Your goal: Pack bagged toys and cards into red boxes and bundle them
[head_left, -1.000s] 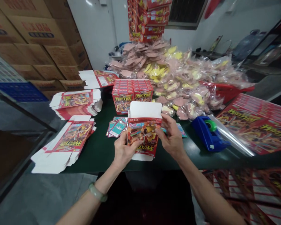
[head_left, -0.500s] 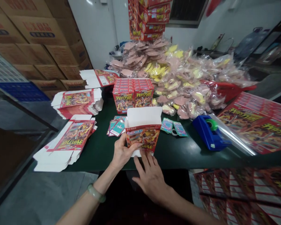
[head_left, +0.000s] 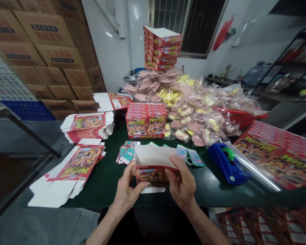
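Both my hands hold a red printed cardboard box (head_left: 151,175) low over the near table edge. My left hand (head_left: 129,192) grips its lower left side, and my right hand (head_left: 181,182) pinches its right side. The box is tilted, with its white inside showing at the top. A white flap (head_left: 153,190) sticks out below it. Just beyond the box lie several teal printed cards (head_left: 126,153). Two more cards (head_left: 187,156) lie past my right hand.
The dark green table (head_left: 104,187) holds stacked flat box blanks (head_left: 76,170) on the left, stacked finished boxes (head_left: 146,123) behind, and a blue tape dispenser (head_left: 225,163) on the right. Bagged pink and yellow items (head_left: 191,105) heap up behind. Cardboard cartons (head_left: 53,58) line the left wall.
My right hand has come up from the table edge onto the box's right side. The box now tilts lower, showing more of its inside. The view has shifted, and the scene sits lower in the frame.
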Tool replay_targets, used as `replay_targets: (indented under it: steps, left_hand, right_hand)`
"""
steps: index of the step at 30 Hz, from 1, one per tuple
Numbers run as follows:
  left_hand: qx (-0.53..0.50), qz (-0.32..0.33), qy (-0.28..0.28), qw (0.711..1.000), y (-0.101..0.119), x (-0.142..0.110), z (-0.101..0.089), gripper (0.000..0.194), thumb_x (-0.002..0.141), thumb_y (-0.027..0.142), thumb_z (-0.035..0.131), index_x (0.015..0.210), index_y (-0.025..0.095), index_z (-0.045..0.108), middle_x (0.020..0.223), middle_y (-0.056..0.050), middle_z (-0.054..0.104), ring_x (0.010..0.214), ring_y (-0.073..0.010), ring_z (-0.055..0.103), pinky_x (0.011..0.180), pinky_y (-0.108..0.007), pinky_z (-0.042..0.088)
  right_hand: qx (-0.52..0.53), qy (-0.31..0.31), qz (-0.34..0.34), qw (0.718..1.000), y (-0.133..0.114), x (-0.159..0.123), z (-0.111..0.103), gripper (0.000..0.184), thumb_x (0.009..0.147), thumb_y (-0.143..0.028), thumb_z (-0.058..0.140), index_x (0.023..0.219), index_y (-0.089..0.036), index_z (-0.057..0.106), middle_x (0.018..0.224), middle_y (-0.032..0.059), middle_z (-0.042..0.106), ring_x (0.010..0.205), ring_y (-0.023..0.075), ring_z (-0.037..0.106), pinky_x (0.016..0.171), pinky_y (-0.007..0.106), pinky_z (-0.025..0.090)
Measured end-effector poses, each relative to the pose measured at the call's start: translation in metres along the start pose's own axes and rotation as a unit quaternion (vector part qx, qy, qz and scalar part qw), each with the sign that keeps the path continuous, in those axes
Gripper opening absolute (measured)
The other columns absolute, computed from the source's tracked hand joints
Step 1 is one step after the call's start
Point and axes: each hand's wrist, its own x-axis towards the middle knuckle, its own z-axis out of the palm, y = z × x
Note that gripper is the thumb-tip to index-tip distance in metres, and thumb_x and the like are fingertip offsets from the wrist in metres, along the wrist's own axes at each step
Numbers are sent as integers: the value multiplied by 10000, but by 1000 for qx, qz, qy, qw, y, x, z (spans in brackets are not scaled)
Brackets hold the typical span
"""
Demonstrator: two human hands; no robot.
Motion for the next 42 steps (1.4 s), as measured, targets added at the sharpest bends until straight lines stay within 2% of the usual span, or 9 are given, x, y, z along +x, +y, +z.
replay_targets:
  steps: [4, 11, 15, 18, 22, 26, 34, 38, 42]
  left_hand:
    - [-30, 83, 94, 992, 14, 11, 2, 680, 736, 267, 701, 1331, 245, 371, 1248, -108, 565, 1050, -211, 612, 872, -315, 517]
    - [67, 172, 80, 980, 39, 32, -1, 165, 813, 172, 578, 961, 186, 651, 993, -73, 639, 889, -177, 618, 756, -272, 516]
    - [8, 81, 91, 993, 47, 29, 5, 131, 841, 165, 532, 827, 175, 662, 892, -45, 633, 817, -145, 603, 709, -224, 484]
    - [-172, -28, 118, 978, 51, 29, 12, 153, 841, 212, 554, 989, 225, 592, 830, -7, 628, 719, -114, 594, 640, -196, 476]
    - [-316, -101, 40, 942, 55, 35, 10, 327, 840, 199, 561, 1152, 281, 508, 986, -40, 648, 811, -147, 622, 685, -243, 501]
    - [-246, -46, -30, 968, 51, 36, 9, 146, 848, 167, 539, 833, 208, 679, 1050, -69, 633, 954, -198, 598, 797, -293, 476]
    - [-195, 17, -92, 976, 51, 27, 9, 351, 895, 349, 400, 1060, 187, 665, 1187, -140, 576, 1105, -314, 535, 883, -457, 460]
    - [-101, 42, -108, 988, 64, 38, -1, 239, 872, 298, 490, 978, 214, 687, 1044, -105, 663, 974, -246, 621, 808, -382, 518]
    - [-38, 26, -156, 987, 76, 50, -9, 206, 831, 207, 568, 1013, 217, 661, 974, -68, 700, 906, -201, 651, 798, -327, 531]
  right_hand:
    - [-28, -49, -37, 998, 1, 7, -8, 460, 854, -108, 505, 1300, -199, 439, 1109, 109, 591, 1077, 219, 546, 875, 362, 512]
    - [-3, -63, 87, 994, -21, 19, -18, 277, 877, -84, 412, 1080, -198, 563, 1118, 93, 462, 1020, 175, 509, 869, 329, 461]
    - [46, -45, 215, 974, -34, 23, -20, 179, 889, -151, 428, 1038, -225, 492, 995, 46, 503, 915, 137, 532, 789, 255, 476]
    - [85, -71, 274, 955, -34, 30, -27, 247, 897, -197, 443, 1136, -257, 437, 1055, 36, 511, 886, 117, 544, 744, 212, 485]
    - [134, -161, 271, 940, -27, 38, -37, 212, 913, -213, 443, 1107, -281, 496, 985, 3, 557, 861, 99, 560, 732, 175, 476]
    - [139, -118, 242, 953, -16, 34, -40, 132, 902, -189, 465, 968, -246, 564, 978, 13, 578, 937, 120, 558, 802, 197, 462]
    - [234, -204, 300, 902, -9, 35, -55, 297, 876, -375, 503, 1091, -182, 571, 1043, 83, 635, 910, 188, 624, 751, 257, 518]
    - [189, -168, 309, 917, -9, 41, -53, 249, 855, -397, 538, 907, -173, 631, 853, 52, 676, 749, 165, 644, 622, 232, 520]
    - [137, -233, 276, 922, -9, 46, -56, 217, 872, -358, 514, 947, -181, 615, 842, 34, 671, 705, 141, 628, 606, 219, 504]
